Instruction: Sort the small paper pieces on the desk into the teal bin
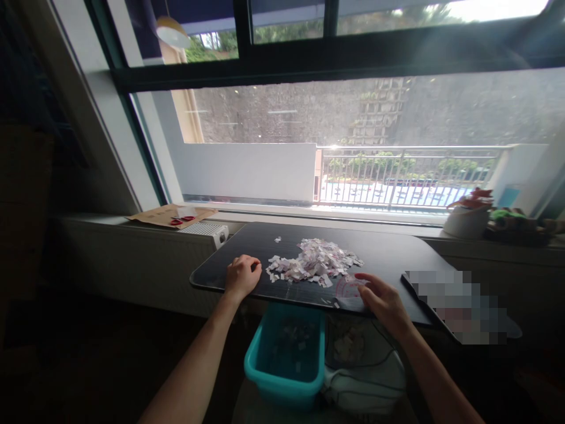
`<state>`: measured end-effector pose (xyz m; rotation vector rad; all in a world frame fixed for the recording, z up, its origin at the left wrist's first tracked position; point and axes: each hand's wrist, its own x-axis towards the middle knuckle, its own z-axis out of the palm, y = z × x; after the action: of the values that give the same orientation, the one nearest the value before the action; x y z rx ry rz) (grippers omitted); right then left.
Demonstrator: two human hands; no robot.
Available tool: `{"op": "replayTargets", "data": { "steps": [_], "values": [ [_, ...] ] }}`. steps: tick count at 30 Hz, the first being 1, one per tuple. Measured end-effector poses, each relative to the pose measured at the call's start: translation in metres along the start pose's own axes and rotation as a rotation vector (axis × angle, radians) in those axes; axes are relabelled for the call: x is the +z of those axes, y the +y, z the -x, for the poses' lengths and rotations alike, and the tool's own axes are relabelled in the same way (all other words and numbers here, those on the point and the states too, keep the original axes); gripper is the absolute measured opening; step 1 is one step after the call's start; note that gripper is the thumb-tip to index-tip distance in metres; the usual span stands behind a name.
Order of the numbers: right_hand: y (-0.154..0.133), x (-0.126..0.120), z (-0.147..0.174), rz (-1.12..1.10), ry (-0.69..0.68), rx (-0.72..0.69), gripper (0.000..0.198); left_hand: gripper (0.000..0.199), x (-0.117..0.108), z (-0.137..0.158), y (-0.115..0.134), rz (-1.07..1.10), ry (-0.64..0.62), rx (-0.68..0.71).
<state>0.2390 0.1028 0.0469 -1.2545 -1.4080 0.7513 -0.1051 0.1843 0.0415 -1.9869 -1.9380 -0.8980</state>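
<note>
The flat, dark-edged thing (459, 309) at the right is blurred into squares. The small pale bits (300, 341) deep in the blue-green plastic tub (286, 393) are too dim to tell. The left hand (243, 275) hides its own palm.

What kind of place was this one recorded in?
Probably a room indoors, perhaps a home or a small workroom: a dark table stands against a large window with a railing outside, and what looks like a radiator runs below the sill.
</note>
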Motion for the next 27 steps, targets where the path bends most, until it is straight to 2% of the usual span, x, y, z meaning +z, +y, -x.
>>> {"op": "replayTargets", "data": {
  "steps": [15,20,27],
  "values": [
    [-0.0021,-0.0040,0.0019,-0.006,-0.095,0.011,0.035,0.019,-0.0019,0.0005,0.0037,-0.002,-0.019,-0.023],
    [-0.0032,-0.0024,0.0028,-0.023,-0.053,0.006,0.037,0.018,-0.0015,0.0011,0.0037,0.013,-0.008,-0.025],
    [-0.0030,-0.0030,0.0014,-0.041,-0.085,0.024,0.035,0.015,-0.0061,-0.0017,0.0041,0.084,0.017,-0.017]
  ]
}}
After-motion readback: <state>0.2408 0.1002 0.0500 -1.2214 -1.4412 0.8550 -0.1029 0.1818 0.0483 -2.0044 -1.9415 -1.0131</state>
